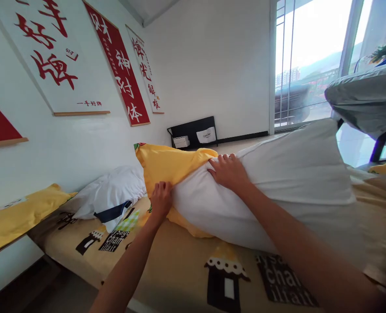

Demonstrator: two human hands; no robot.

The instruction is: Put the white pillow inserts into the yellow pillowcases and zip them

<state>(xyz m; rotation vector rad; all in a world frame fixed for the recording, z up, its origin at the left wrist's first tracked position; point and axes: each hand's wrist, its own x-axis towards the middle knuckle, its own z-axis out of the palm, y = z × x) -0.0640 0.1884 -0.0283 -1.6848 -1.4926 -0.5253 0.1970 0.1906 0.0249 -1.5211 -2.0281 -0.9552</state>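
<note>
A white pillow [277,187] lies lengthwise in front of me, its left end inside a yellow pillowcase [169,161]. My left hand [162,202] is closed on the pillowcase's open edge, at the near side of the pillow. Over the pillow's upper edge, my right hand [229,171] is curled, gripping the white fabric right where the yellow opening ends. The lower flap of the pillowcase shows beneath the pillow. How far the pillow reaches inside the case is hidden.
Beneath is a bed with a tan printed sheet [176,265]. Another white pillow [114,187] rests by the wall, and a yellow cloth [26,213] lies at left. A black rack [193,130] stands beyond the bed; a grey-covered piece of furniture [365,95] is at right.
</note>
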